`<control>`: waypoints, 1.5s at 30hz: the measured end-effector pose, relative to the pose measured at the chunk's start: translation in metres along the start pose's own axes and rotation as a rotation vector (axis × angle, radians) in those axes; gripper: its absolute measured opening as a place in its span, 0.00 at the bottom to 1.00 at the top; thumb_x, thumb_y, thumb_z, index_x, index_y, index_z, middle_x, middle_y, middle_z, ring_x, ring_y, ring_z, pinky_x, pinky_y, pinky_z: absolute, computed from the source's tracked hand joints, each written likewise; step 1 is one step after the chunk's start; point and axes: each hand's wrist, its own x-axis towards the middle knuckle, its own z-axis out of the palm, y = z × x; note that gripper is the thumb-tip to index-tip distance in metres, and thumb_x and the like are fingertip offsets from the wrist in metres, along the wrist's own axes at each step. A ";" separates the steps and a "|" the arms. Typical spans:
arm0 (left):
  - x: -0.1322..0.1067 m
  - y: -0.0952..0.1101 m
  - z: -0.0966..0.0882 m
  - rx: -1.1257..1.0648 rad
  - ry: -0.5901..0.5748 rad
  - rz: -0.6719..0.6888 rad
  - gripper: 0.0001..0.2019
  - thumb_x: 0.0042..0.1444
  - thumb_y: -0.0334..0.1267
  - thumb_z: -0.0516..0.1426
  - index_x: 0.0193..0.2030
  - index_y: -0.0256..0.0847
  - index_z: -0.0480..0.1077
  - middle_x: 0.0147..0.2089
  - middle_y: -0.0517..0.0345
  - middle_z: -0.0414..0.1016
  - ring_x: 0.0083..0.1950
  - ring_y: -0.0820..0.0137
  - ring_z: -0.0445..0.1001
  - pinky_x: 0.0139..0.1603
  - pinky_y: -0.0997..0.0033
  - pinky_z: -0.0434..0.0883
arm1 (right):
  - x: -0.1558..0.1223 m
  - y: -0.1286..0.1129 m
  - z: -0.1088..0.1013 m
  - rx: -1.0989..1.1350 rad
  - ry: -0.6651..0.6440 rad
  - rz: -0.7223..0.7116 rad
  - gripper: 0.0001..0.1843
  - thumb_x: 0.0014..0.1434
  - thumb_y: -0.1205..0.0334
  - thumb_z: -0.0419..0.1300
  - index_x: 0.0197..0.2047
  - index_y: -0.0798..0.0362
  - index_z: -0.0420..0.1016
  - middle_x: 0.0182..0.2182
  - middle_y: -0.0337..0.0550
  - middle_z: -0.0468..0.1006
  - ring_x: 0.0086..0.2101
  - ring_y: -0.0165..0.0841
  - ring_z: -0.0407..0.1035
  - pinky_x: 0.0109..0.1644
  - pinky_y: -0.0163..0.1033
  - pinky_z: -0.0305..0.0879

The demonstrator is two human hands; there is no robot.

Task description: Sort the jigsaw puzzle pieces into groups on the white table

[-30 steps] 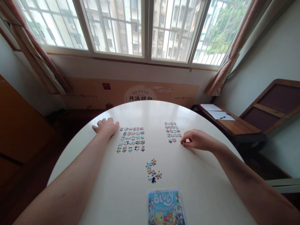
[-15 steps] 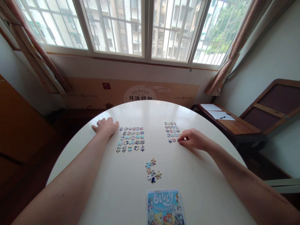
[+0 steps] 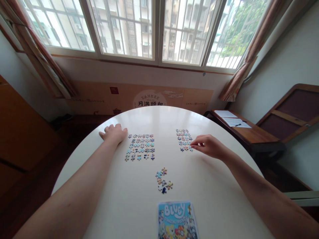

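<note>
My left hand (image 3: 114,133) lies on the white table with its fingers spread, just left of a block of jigsaw pieces (image 3: 140,145) set out in spaced rows. My right hand (image 3: 204,144) hovers at the lower right corner of a second, smaller block of jigsaw pieces (image 3: 183,135). Its thumb and fingers are pinched together; whether anything is between the tips I cannot tell. Just below those fingertips lies one puzzle piece (image 3: 190,149), ending the bottom row. Between my arms is a loose heap of puzzle pieces (image 3: 163,183).
A blue "Bluey" picture card (image 3: 177,220) lies near the front of the round white table (image 3: 119,202). To the right stands a wooden side table (image 3: 259,133) with papers (image 3: 236,122) and a pen. A barred window and a printed cardboard panel (image 3: 92,94) are beyond.
My right hand has lifted slightly from the block's lower right corner, and a puzzle piece shows more fully there beneath the fingertips. My left hand rests as before. The view has shifted slightly.
</note>
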 end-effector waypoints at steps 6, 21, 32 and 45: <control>-0.001 0.001 -0.002 -0.003 -0.013 -0.003 0.29 0.59 0.54 0.47 0.63 0.43 0.68 0.66 0.35 0.65 0.66 0.41 0.60 0.63 0.33 0.54 | -0.004 -0.056 0.021 0.011 -0.104 -0.258 0.13 0.67 0.61 0.58 0.50 0.46 0.82 0.36 0.42 0.82 0.33 0.31 0.73 0.39 0.37 0.66; 0.003 -0.002 0.003 -0.005 0.006 -0.006 0.30 0.59 0.56 0.48 0.63 0.45 0.68 0.66 0.37 0.65 0.66 0.40 0.59 0.64 0.32 0.53 | -0.010 -0.081 0.005 -0.185 -0.311 -0.105 0.08 0.58 0.63 0.66 0.39 0.43 0.85 0.37 0.38 0.85 0.38 0.35 0.77 0.40 0.38 0.62; -0.002 0.001 -0.004 0.030 -0.014 -0.010 0.31 0.60 0.55 0.47 0.64 0.43 0.67 0.66 0.36 0.65 0.65 0.41 0.61 0.63 0.34 0.56 | -0.010 -0.031 -0.014 -0.272 -0.299 0.190 0.12 0.50 0.68 0.62 0.29 0.43 0.85 0.33 0.39 0.86 0.37 0.41 0.78 0.36 0.40 0.63; -0.001 0.001 -0.004 0.013 -0.011 -0.005 0.31 0.59 0.55 0.48 0.64 0.43 0.68 0.66 0.35 0.65 0.65 0.40 0.61 0.63 0.33 0.55 | -0.011 -0.015 -0.027 -0.019 -0.402 0.098 0.11 0.55 0.62 0.65 0.41 0.43 0.86 0.34 0.38 0.84 0.33 0.34 0.76 0.37 0.35 0.66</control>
